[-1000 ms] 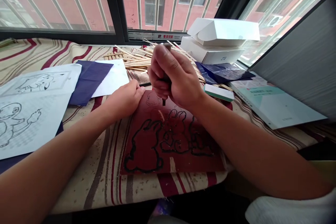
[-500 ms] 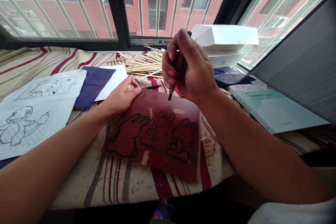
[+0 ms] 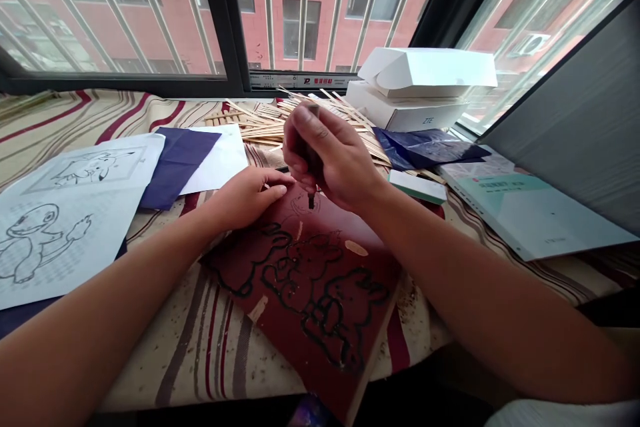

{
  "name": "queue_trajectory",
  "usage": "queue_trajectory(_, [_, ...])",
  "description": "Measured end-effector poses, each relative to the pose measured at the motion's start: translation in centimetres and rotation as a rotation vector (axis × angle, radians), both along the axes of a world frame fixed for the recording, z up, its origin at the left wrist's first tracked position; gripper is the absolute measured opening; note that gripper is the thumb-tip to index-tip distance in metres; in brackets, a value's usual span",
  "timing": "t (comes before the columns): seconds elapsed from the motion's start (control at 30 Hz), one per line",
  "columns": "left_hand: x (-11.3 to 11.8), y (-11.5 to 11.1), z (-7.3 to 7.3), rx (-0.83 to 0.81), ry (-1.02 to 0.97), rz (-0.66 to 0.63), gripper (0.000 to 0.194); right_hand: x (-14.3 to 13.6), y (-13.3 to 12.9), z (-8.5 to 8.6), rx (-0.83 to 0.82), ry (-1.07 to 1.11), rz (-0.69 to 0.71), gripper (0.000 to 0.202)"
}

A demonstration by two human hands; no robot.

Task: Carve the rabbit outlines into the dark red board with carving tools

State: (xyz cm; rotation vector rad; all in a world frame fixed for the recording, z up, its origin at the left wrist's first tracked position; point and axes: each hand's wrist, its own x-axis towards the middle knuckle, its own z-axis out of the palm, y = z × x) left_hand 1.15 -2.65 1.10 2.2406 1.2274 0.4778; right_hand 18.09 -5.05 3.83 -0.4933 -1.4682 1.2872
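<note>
While the right hand (image 3: 333,157) holds one dark-handled tool (image 3: 311,201) in a closed fist, its tip pointing down, the left hand (image 3: 245,199) rests at the far left edge of one reddish-brown board (image 3: 295,287), thumb and index finger stretched out; whether its other fingers curl around that edge, I cannot tell. The board sits between the forearms, turned at an angle on the striped cloth (image 3: 187,340), its near corner jutting past the cloth's front edge. On it are three dark-outlined animal figures, three pale patches and one small drawn face, right beside the tool tip; contact is unclear.

To the left, white paper (image 3: 117,187) bears two drawings, next to one dark blue sheet (image 3: 175,163). Beyond the hands lie many thin wooden sticks (image 3: 270,127), too jumbled to count. At right are one small white-and-green block (image 3: 417,187), one book (image 3: 540,207) and a white box (image 3: 407,110) marked ZTE.
</note>
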Motion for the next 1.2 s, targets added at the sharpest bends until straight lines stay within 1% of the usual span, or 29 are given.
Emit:
queue_trajectory(0.1, [-0.3, -0.3, 0.0, -0.011, -0.058, -0.007, 0.041, 0.0, 0.3, -0.3, -0.013, -0.016, -0.010, 0.049])
queue_trajectory(0.23, [-0.3, -0.5, -0.3, -0.061, -0.155, -0.009, 0.040, 0.3, 0.1, 0.1, -0.024, -0.047, -0.032, 0.049])
queue_trajectory(0.4, [0.3, -1.0, -0.4, 0.028, -0.181, 0.038, 0.034, 0.3, -0.5, 0.1, 0.023, -0.100, 0.006, 0.045])
queue_trajectory(0.53, [0.3, -1.2, -0.2, 0.101, -0.081, 0.070, 0.029, -0.2, -0.2, -0.7, 0.042, -0.057, 0.017, 0.036])
queue_trajectory(0.63, [-0.1, -1.2, 0.0, 0.190, 0.082, 0.093, 0.027, -0.7, -0.1, -1.2, 0.033, -0.056, 0.008, 0.032])
queue_trajectory(0.73, [-0.6, -1.1, 0.0, 0.216, 0.256, 0.117, 0.026, -1.0, -0.2, -1.6, -0.001, -0.064, -0.024, 0.032])
queue_trajectory(0.8, [-1.0, -0.8, 0.0, 0.195, 0.309, 0.091, 0.028, -1.1, -0.2, -1.8, -0.016, -0.059, -0.026, 0.031])
queue_trajectory(0.87, [-1.5, -0.3, 0.0, 0.135, 0.299, 0.037, 0.027, -1.1, -0.1, -1.8, -0.019, -0.054, -0.027, 0.031])
queue_trajectory(0.97, [-2.3, 0.5, 0.2, -0.062, 0.241, -0.046, 0.023, -0.9, 0.4, -1.8, -0.016, -0.043, -0.006, 0.039])
queue_trajectory(1.03, [-2.6, 0.7, 0.4, -0.175, 0.226, -0.076, 0.025, -0.9, 0.6, -1.8, -0.028, -0.022, 0.025, 0.047])
queue_trajectory(1.1, [-2.7, 0.7, 0.6, -0.206, 0.232, -0.096, 0.031, -1.0, 0.6, -1.7, -0.057, 0.001, 0.043, 0.051])
queue_trajectory(1.2, [-2.3, 0.6, 0.5, -0.156, 0.222, -0.127, 0.038, -1.2, 0.4, -1.6, -0.097, 0.023, 0.042, 0.055])
